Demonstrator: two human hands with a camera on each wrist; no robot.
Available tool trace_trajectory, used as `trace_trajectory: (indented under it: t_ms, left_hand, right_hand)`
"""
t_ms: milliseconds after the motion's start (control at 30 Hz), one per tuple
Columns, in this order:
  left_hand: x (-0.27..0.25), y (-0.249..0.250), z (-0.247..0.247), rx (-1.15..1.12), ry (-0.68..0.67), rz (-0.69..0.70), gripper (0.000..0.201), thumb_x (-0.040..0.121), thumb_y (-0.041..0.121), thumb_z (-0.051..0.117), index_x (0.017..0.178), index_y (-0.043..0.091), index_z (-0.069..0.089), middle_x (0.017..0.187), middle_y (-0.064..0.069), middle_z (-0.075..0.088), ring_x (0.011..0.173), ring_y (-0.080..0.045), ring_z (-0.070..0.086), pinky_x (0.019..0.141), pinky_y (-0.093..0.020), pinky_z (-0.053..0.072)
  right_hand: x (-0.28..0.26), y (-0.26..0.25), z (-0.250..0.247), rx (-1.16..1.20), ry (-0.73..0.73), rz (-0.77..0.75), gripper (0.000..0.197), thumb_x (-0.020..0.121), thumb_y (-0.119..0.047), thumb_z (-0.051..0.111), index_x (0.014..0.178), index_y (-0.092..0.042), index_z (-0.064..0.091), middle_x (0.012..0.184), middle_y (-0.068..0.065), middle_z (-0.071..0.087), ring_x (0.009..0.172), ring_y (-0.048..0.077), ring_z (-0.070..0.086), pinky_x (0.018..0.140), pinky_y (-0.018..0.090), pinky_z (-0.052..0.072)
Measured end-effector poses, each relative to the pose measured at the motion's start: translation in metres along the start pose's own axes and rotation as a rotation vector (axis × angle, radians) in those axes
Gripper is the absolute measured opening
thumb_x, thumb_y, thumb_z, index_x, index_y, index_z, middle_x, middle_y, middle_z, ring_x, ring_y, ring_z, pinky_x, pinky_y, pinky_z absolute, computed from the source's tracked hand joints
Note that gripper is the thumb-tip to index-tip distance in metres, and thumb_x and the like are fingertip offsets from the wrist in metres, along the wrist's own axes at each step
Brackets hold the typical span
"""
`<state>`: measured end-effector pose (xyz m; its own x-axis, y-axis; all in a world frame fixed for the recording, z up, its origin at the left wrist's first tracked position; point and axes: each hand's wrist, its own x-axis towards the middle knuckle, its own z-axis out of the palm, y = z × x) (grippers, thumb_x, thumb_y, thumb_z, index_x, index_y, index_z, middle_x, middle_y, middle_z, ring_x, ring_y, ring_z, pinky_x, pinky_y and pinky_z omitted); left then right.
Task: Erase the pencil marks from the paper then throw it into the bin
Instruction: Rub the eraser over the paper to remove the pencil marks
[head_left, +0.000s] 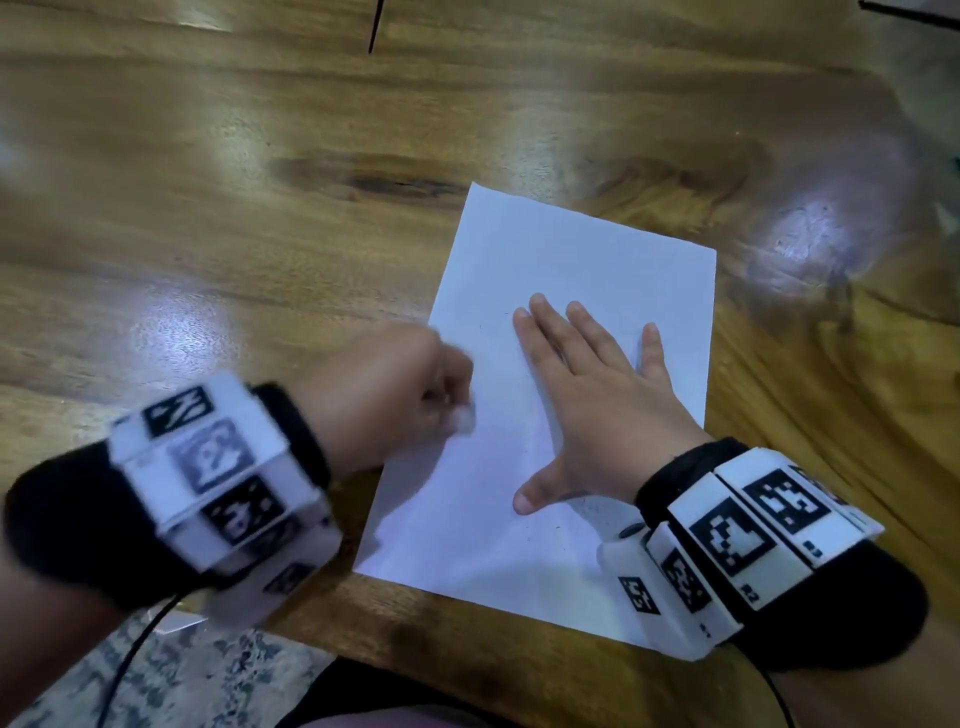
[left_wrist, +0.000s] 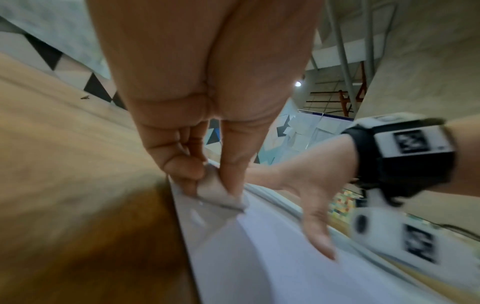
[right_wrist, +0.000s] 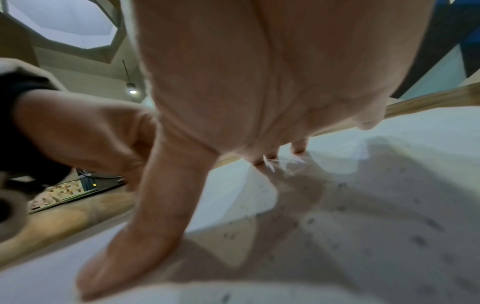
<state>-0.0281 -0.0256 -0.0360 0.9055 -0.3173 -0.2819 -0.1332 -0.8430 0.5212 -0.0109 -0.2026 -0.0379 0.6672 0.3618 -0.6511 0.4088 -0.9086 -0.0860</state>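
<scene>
A white sheet of paper (head_left: 566, 270) lies on the wooden table (head_left: 260, 218), tilted a little. My right hand (head_left: 587, 379) lies flat on the sheet's middle, fingers straight and spread, thumb out to the left. My left hand (head_left: 400, 384), blurred, is at the sheet's left edge and pinches a small white eraser (head_left: 464, 418) between thumb and fingers. In the left wrist view the eraser (left_wrist: 218, 191) touches the paper (left_wrist: 272, 257) near its edge. In the right wrist view dark eraser crumbs speckle the paper (right_wrist: 363, 205) beside my right hand (right_wrist: 233, 102). No bin is in view.
The table's near edge (head_left: 467, 670) runs along the bottom, with patterned floor (head_left: 208, 680) below it at the left. A thin dark stick-like object (head_left: 375, 26) lies at the far top of the table. Bare wood surrounds the sheet.
</scene>
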Motion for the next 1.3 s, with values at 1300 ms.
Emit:
trace_trajectory:
  t_ms: [1300]
  left_hand:
    - [-0.013, 0.016, 0.024, 0.037, -0.140, 0.180, 0.016, 0.080, 0.019, 0.056, 0.066, 0.018, 0.049, 0.072, 0.002, 0.041, 0.065, -0.020, 0.047, 0.060, -0.030, 0.037]
  right_hand:
    - [0.002, 0.003, 0.004, 0.025, 0.020, -0.020, 0.146, 0.053, -0.069, 0.074, 0.141, -0.026, -0.033, 0.147, -0.014, -0.040, 0.137, 0.011, -0.034, 0.110, 0.058, -0.016]
